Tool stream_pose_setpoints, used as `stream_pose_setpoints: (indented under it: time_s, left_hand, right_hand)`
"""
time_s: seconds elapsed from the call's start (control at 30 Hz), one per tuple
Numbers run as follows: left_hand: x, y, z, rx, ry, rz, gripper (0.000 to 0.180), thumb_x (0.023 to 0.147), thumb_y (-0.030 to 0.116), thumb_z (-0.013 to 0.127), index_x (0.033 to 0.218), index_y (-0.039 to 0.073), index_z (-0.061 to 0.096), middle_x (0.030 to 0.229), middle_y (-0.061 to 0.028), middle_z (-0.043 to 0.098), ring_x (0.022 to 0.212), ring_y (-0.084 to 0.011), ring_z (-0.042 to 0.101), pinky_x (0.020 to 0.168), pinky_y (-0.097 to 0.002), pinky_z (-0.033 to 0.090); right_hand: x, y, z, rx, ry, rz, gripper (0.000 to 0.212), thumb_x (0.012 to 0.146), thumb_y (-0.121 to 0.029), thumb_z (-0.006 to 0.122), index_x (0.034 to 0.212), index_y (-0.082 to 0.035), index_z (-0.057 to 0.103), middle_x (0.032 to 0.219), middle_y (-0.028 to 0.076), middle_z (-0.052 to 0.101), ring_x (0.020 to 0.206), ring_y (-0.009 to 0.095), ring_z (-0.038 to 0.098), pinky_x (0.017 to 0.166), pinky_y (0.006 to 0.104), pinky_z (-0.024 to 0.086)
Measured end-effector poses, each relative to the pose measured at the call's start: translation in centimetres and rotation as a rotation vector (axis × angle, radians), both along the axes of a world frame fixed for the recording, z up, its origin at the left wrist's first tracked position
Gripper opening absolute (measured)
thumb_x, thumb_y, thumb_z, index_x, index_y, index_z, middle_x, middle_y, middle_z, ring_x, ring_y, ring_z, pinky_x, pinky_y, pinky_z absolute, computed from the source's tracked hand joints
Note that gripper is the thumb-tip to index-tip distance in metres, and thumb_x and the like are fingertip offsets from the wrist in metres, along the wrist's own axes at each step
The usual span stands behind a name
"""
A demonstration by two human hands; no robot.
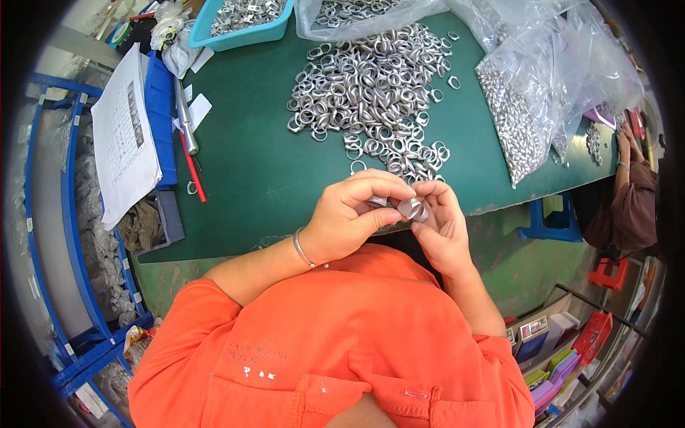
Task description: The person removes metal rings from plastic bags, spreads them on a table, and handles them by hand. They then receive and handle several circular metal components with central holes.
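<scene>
My left hand [357,214] and my right hand [442,221] meet at the near edge of the table. Between their fingertips are small silver-grey metal rings [412,208], gripped from both sides. How many they hold cannot be made out. Another bit of metal shows at the left palm, partly hidden by the fingers. Just beyond my hands lies a large heap of similar metal rings [378,85], which narrows toward me. A single ring [358,167] rests close to my left knuckles.
The green table [242,157] carries a turquoise basket [246,36] of metal parts and clear bags [510,121] of small pieces. To the left are a metal rod tool [185,118], a red stick [193,171] and papers [128,135]. Another person's hand [624,146] is at the far right.
</scene>
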State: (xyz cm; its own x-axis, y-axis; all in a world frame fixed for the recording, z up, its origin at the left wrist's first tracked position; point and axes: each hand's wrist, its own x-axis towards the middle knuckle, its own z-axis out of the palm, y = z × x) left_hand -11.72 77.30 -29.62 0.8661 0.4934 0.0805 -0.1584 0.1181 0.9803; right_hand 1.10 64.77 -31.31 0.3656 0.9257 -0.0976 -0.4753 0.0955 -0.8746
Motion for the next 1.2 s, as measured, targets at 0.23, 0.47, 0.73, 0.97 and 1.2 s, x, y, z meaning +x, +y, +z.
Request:
stream_pose_setpoints:
  time_s: [0.23,0.47,0.73,0.97,1.2]
  left_hand:
    - [0.0,-0.1,0.4,0.077,-0.052,0.046,0.024,0.076,-0.006,0.061,0.099,0.002,0.062,0.101,-0.0082,0.056,0.089,-0.0141,0.057,0.074,-0.0249,0.05]
    - [0.1,0.1,0.0,-0.489,0.015,0.053,0.025,0.08,0.0,0.059,0.104,0.0,0.054,0.096,-0.0098,0.056,0.081,-0.0142,0.054,0.063,-0.027,0.047]
    - [0.2,-0.3,0.1,-0.878,0.214,-0.125,0.013,0.086,0.015,0.057,0.093,0.006,0.052,0.079,-0.0007,0.053,0.062,-0.0059,0.047,0.047,-0.0181,0.036]
    - [0.2,-0.4,0.0,-0.738,0.239,-0.069,0.012,0.085,0.013,0.059,0.09,0.002,0.055,0.077,-0.002,0.055,0.062,-0.0064,0.046,0.047,-0.019,0.038]
    - [0.2,-0.4,0.0,-0.64,0.288,-0.067,0.014,0.085,0.012,0.059,0.091,-0.001,0.058,0.076,-0.0028,0.056,0.061,-0.007,0.047,0.048,-0.0195,0.039]
  right_hand:
    - [0.2,0.0,-0.1,0.026,0.087,-0.056,0.033,0.082,0.008,0.051,0.11,-0.002,0.038,0.11,0.014,0.051,0.096,0.018,0.054,0.082,0.0286,0.046]
    - [0.1,-0.2,0.7,0.009,-0.184,-0.094,0.035,0.08,0.008,0.056,0.111,0.001,0.041,0.105,0.013,0.054,0.083,0.015,0.058,0.065,0.0229,0.05]
    - [-0.6,0.1,0.5,0.05,-0.466,-0.175,0.044,0.075,0.011,0.06,0.113,0.001,0.04,0.104,0.01,0.054,0.086,0.01,0.054,0.068,0.0208,0.045]
    - [-0.6,0.3,0.8,0.146,-0.488,-0.208,0.049,0.073,0.015,0.06,0.113,0.0,0.037,0.105,0.012,0.054,0.086,0.011,0.055,0.071,0.0215,0.046]
    - [-0.4,0.3,0.7,0.179,-0.508,-0.201,0.052,0.072,0.016,0.061,0.114,-0.001,0.036,0.106,0.014,0.055,0.086,0.012,0.056,0.072,0.0219,0.047]
